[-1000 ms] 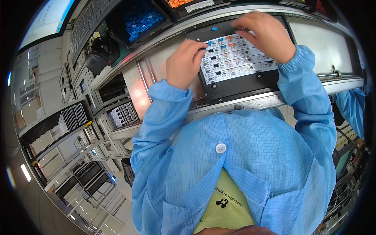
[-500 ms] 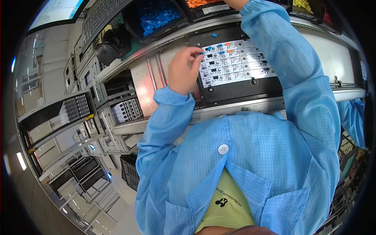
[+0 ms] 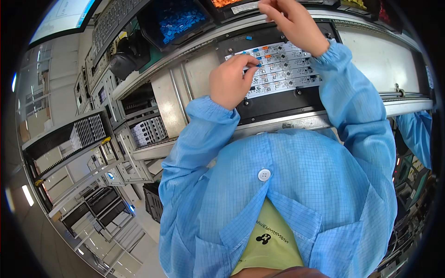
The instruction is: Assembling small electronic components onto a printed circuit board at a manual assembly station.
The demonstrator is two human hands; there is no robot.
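White strip circuit boards (image 3: 296, 83) lie side by side in a black tray (image 3: 273, 103) ahead of me. Small blue and orange parts stand on the upper strips. My left hand (image 3: 232, 82) is over their left part, thumb and forefinger pinching a small blue connector (image 3: 258, 64) right at a strip. Above the right part of the boards is my right hand (image 3: 299, 28), its fingers curled together near the front of the orange-parts bin; what they hold, if anything, is not clear. A loose blue connector (image 3: 249, 38) lies on the tray's far border.
Beyond the rail stand bins of blue parts (image 3: 181, 22), orange parts (image 3: 227, 3) and yellow parts (image 3: 357, 3). A keyboard (image 3: 116, 21) and a screen (image 3: 62, 16) are at the far left. A rack with boards (image 3: 148, 131) stands left. Another blue sleeve (image 3: 414, 136) shows at right.
My right hand has come back from the orange bin toward me and into view. My left hand has shifted right and slightly nearer, from the boards' left edge onto the strips.
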